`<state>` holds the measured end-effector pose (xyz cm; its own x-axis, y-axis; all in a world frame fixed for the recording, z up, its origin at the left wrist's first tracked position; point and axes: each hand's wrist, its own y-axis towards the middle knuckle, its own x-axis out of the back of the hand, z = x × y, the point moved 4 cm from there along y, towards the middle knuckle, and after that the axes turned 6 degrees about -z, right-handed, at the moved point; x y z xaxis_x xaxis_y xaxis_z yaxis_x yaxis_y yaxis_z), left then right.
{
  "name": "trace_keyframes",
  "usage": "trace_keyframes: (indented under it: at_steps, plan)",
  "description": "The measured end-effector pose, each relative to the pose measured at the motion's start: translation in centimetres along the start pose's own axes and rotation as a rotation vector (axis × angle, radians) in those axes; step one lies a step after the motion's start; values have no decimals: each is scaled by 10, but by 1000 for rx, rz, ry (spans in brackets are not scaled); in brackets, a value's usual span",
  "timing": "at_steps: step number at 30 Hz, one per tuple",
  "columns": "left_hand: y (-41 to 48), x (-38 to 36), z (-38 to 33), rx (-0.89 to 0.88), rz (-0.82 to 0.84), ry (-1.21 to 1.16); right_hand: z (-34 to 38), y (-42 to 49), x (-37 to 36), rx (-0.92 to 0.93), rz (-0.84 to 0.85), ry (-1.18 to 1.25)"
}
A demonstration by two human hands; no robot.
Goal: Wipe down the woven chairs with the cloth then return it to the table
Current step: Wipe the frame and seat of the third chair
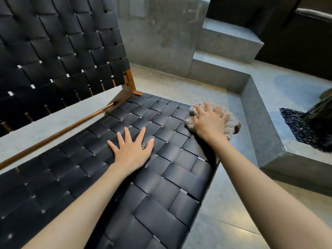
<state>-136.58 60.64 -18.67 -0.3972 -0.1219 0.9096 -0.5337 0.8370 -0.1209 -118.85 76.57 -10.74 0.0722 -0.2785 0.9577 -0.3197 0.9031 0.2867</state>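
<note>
A woven chair with black straps and a brown wooden frame fills the left and middle; its seat (125, 186) lies below me and its backrest (53, 51) rises at the upper left. My left hand (133, 150) lies flat on the middle of the seat, fingers spread, holding nothing. My right hand (210, 121) presses down on a crumpled beige cloth (230, 126) at the seat's right edge, fingers spread over it. The cloth bulges out past the hand on both sides.
Grey stone steps (230, 42) climb at the upper right. A low concrete ledge (260, 126) runs close along the chair's right side. A dark speckled object (309, 126) sits beyond the ledge. Pale stone floor (224, 212) lies right of the chair.
</note>
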Motion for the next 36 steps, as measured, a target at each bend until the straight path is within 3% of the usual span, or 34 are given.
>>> trace_keyframes:
  at_steps: [8, 17, 26, 36]
  plan:
    - [33, 5, 32, -59, -83, -50, 109, 60, -49, 398, 89, 49]
    - [48, -1, 55, -38, -257, 10, 210, 115, -92, 600, 134, 84]
    - [45, 6, 59, -59, -279, -41, 193, 98, -82, 559, 99, 78]
    - [-10, 16, 63, -35, -56, -31, 98, 5, -27, 370, 116, 59]
